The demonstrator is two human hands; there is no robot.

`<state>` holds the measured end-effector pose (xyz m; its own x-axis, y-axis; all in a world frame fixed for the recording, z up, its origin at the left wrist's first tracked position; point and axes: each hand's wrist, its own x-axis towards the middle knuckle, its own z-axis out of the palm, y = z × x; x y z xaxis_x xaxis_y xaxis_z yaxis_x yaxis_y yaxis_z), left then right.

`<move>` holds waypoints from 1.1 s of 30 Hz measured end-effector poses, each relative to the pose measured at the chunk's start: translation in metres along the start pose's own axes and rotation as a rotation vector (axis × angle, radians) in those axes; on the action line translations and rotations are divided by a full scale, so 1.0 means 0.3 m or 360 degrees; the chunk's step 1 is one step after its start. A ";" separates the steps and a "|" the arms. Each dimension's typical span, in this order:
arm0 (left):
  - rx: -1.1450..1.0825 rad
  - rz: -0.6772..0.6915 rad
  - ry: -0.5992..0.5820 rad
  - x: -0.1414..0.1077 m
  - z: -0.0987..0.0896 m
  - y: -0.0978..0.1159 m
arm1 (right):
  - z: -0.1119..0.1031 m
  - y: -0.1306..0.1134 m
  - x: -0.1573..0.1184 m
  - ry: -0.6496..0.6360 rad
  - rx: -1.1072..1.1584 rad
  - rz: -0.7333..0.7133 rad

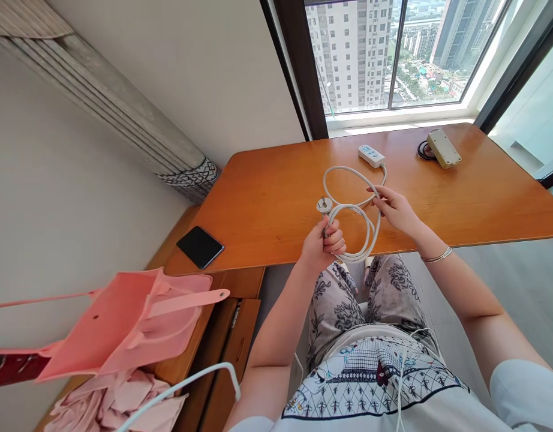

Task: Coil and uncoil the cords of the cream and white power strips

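A white power cord (352, 257) is looped in several coils over the front edge of the wooden table. My left hand (324, 241) is wrapped round the coils, with the white three-pin plug (324, 205) standing just above its fingers. To the right, my right hand (393, 208) pinches a strand of the same cord between thumb and fingers. From there the cord runs back to a white power strip (372, 156), which lies on the table behind my hands.
On the wooden table (267, 204) lie a black phone (200, 246) at the left and a beige box (444, 148) with a black cable at the back right. A pink bag (110, 318) and pink cloth (110, 402) are at the lower left. A window (393, 54) is behind.
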<state>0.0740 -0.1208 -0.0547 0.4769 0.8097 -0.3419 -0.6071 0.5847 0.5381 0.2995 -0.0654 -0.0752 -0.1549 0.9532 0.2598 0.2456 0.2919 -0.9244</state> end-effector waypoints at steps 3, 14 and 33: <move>0.0028 -0.0168 -0.0097 0.012 -0.018 -0.020 | 0.043 -0.009 -0.019 -0.0090 0.0002 -0.0050; 0.0071 -0.0183 -0.0140 0.007 -0.043 0.011 | 0.020 -0.019 -0.062 -0.0356 0.0340 0.0103; 0.0594 0.0184 -0.0100 0.025 -0.035 0.012 | 0.051 -0.073 -0.088 -0.0556 0.0450 0.0146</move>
<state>0.0687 -0.1122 -0.0636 0.4641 0.8578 -0.2209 -0.3920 0.4225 0.8173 0.2834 -0.0982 -0.0660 -0.4702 0.8759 0.1086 0.0098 0.1282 -0.9917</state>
